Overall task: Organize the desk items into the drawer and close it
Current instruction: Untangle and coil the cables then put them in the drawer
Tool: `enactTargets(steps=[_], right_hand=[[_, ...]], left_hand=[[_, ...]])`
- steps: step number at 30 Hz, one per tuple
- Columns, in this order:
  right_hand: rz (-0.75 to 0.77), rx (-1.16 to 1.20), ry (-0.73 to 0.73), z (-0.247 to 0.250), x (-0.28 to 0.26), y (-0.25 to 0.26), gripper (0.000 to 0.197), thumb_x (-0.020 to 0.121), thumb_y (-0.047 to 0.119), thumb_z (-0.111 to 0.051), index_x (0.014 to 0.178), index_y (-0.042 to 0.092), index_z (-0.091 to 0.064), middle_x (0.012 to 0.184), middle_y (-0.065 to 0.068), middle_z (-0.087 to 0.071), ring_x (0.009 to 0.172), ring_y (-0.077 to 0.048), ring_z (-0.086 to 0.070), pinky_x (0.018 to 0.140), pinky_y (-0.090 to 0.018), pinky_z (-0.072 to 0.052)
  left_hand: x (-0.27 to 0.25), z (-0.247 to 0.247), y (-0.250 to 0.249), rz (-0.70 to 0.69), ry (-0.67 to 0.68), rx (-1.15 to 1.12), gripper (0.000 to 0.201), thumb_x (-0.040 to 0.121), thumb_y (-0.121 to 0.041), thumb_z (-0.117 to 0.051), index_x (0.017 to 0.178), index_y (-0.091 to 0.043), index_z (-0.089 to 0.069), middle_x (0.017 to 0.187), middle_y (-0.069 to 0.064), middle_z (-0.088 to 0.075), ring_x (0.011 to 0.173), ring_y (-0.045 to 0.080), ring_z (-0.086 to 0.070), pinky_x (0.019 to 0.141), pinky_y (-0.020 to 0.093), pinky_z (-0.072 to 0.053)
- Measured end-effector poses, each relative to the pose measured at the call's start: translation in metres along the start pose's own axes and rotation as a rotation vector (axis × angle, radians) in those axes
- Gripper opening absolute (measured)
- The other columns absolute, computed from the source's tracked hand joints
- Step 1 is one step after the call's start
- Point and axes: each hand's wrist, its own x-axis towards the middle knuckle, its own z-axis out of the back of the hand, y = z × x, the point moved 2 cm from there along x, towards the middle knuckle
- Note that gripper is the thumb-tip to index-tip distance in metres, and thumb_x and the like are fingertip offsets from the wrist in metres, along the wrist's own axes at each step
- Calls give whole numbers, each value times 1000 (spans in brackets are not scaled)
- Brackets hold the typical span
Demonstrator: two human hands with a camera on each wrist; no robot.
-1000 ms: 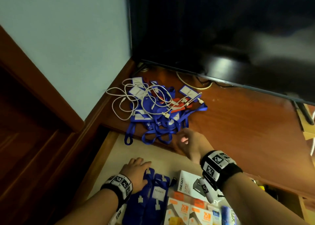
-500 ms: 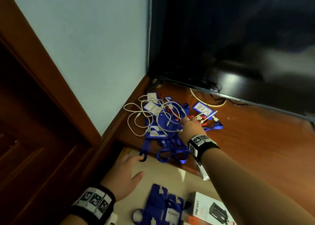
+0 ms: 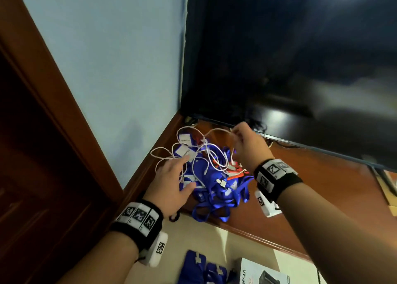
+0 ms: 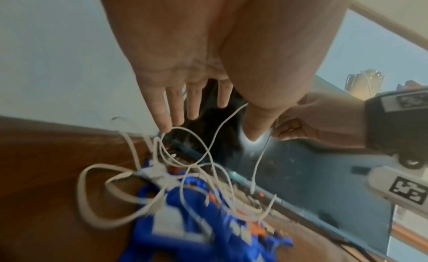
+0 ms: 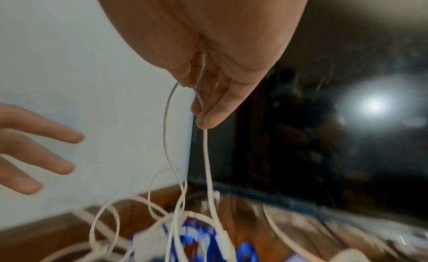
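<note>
a thin white cable point(image 3: 211, 154) is pinched by the right hand point(image 3: 247, 148) at frame centre; the left hand point(image 3: 169, 184) is spread flat, holding nothing, over glossy blue lanyards point(image 3: 217, 193).

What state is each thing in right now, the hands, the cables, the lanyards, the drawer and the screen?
right hand: pinches a white cable, lifted
left hand: open, over the pile
white cables: tangled
blue lanyards: heaped on the desk
drawer: open
screen: dark

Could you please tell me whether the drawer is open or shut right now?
Open: the drawer is pulled out below the desk edge, with blue lanyards and a box visible inside.
</note>
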Motion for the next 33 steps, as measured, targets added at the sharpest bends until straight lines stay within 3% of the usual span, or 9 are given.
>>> enactTargets(steps=[6, 8, 11, 13, 15, 20, 23, 29, 33], right_hand=[[130, 102, -184, 95, 13, 49, 6, 102, 31, -56, 99, 27, -56, 82, 6, -65, 80, -13, -62, 73, -37, -52], [173, 130, -243, 122, 10, 62, 6, 103, 30, -55, 98, 26, -56, 78, 9, -61, 73, -7, -57, 68, -28, -48], [205, 179, -313, 159, 3, 71, 8, 104, 32, -53, 96, 31, -53, 73, 8, -55, 64, -8, -53, 61, -21, -44], [207, 164, -352, 181, -4, 66, 7, 104, 36, -53, 98, 34, -53, 74, 6, -56, 63, -7, -53, 62, -20, -44], [198, 127, -361, 202, -12, 54, 10, 102, 38, -57, 94, 31, -56, 77, 4, -61, 66, -7, -54, 65, -20, -44], [13, 42, -66, 229, -46, 8, 28, 96, 52, -59, 81, 32, -71, 75, 3, -72, 68, -14, -66, 70, -32, -53], [-43, 154, -10, 226, -72, -6, 31, 98, 49, -55, 83, 29, -74, 58, 5, -59, 50, -12, -56, 56, -33, -53], [-54, 546, -27, 218, -86, 5, 36, 97, 45, -54, 84, 17, -73, 53, -2, -40, 43, -17, -41, 48, -32, -45], [22, 746, -112, 222, -78, 32, 38, 102, 37, -50, 90, 5, -68, 55, -8, -42, 39, -20, -37, 43, -30, -38]], left_hand=[[66, 42, -84, -113, -198, -91, 92, 92, -58, -67, 162, -43, -10, 173, -1, -15, 157, 21, -19, 124, 41, -26], [81, 56, -121, -183, -200, -141, 80, 95, -57, -63, 161, -41, -19, 169, -1, -25, 154, 17, -27, 122, 38, -28], [97, 69, -175, -324, -142, -228, 30, 105, -45, -54, 128, -28, -64, 122, -6, -70, 111, 1, -62, 104, 30, -48], [104, 75, -202, -324, -95, -394, 30, 108, -39, -48, 102, -21, -71, 82, -6, -70, 70, -2, -63, 83, 34, -57], [112, 85, -216, -291, -103, -493, 32, 109, -38, -48, 97, -18, -71, 71, -6, -58, 57, 2, -58, 67, 31, -60], [132, 123, -237, -342, -214, -459, 19, 101, -38, -65, 96, -22, -75, 91, -4, -75, 91, 13, -71, 86, 32, -56], [141, 143, -252, -298, -240, -347, 11, 95, -40, -69, 98, -31, -74, 93, -6, -72, 87, 13, -69, 79, 28, -53], [129, 123, -264, -323, -35, 14, 21, 99, -33, -65, 119, -29, -65, 89, -6, -71, 80, 12, -69, 74, 29, -56], [94, 79, -274, -375, 224, -268, 30, 102, -22, -62, 131, -28, -55, 87, 3, -74, 75, 15, -74, 76, 33, -63]])
